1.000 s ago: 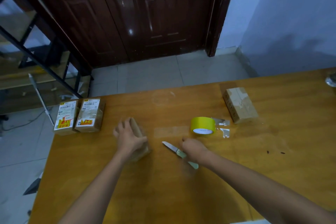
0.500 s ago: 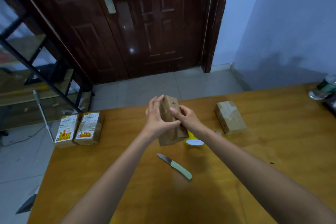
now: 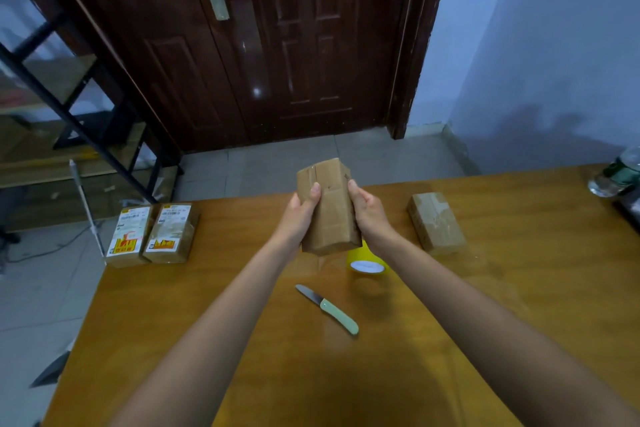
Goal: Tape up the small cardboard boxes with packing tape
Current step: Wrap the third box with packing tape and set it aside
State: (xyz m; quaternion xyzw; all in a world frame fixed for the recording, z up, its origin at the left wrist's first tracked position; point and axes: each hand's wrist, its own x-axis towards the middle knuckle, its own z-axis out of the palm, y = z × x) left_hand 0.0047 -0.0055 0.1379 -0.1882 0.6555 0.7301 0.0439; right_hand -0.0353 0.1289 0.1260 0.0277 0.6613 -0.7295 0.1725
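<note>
Held up on end above the table (image 3: 519,288), between both hands: a small box (image 3: 327,208), brown cardboard, a strip of tape down its near face. Left hand (image 3: 299,215) curled round the box's left edge, thumb pressed on the front face, fingers wrapped behind and out of sight. Right hand (image 3: 369,210) clamped on the right edge likewise, thumb tip on the front, fingers hidden behind. Box clear of the tabletop, tilted slightly, top end toward the door (image 3: 277,45). Just below the box and partly hidden by it and the right wrist: a yellow tape roll (image 3: 367,262), lying flat on the table, white core facing up. Nearer, on bare wood: a knife (image 3: 327,308) with a pale green handle, blade pointing away to the left, touching nothing. Right of the hands, lying flat and apart: a second box (image 3: 436,222), clear tape glinting over its top. At the table's far left corner: two labelled boxes (image 3: 152,234) side by side, touching, white and yellow stickers up. At the far right edge: a bottle (image 3: 616,172), partly cut off by the frame. Beyond the table: a tiled floor (image 3: 277,166), a dark shelf frame (image 3: 69,97) at left, a pale wall (image 3: 554,62) at right.
</note>
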